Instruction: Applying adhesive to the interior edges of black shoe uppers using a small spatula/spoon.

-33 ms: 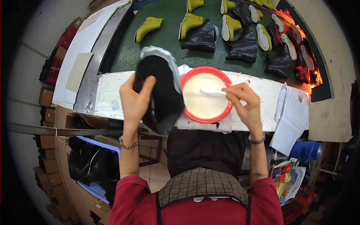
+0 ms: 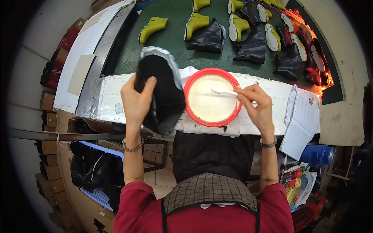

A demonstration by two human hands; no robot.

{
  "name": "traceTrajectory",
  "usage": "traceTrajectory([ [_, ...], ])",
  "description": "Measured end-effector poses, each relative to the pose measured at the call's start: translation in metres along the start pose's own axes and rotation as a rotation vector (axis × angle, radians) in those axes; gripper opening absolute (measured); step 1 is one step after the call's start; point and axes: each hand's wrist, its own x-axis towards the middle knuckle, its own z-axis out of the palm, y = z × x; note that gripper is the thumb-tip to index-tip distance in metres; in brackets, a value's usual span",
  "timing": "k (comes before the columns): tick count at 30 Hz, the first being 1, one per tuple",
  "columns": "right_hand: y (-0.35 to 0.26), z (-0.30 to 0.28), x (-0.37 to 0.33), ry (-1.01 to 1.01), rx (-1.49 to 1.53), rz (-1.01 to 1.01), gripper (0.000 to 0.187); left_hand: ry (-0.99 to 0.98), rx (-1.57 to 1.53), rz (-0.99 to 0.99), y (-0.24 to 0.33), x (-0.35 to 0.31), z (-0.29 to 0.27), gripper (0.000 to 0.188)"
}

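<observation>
At the centre-left of the frame, the left hand (image 2: pixel 135 101) grips a black boot upper (image 2: pixel 165 95), its thumb on the dark face and its other fingers mostly hidden behind. The upper's right edge lies so close to the red tub (image 2: pixel 211 71) that I cannot tell whether they touch; a swing to the right could smear the leather or knock the tub. At centre-right, the right hand (image 2: pixel 257 105) pinches a slim white brush-like tool (image 2: pixel 225 92) between thumb and fingertips, near its end, above the cream-coloured liquid (image 2: pixel 208 106). So light a pinch might let the tool roll and slip in, and an overloaded tip could drip on the white bench top (image 2: pixel 268 83). Spillage running right might reach the notebook pages (image 2: pixel 301 118) at lower right.
</observation>
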Motion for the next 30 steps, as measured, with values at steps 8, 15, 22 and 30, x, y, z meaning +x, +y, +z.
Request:
traceTrajectory([
  [8, 0.011, -0.012, -0.01, -0.104, -0.623, -0.1, 0.009, -0.176, 0.343, 0.004, -0.106, 0.0, -0.017, 0.116],
  [15, 0.005, -0.009, -0.007, -0.172, -0.665, -0.122, 0.012, -0.528, 0.855, -0.052, -0.077, -0.048, -0.046, 0.14],
  [22, 0.004, -0.014, -0.016, -0.03, -0.409, 0.119, 0.014, -0.389, 0.612, 0.124, -0.105, -0.049, -0.053, 0.108],
  [30, 0.029, -0.018, -0.023, 0.049, -0.339, 0.107, 0.014, -0.11, 0.481, 0.368, -0.07, -0.063, -0.028, 0.097],
])
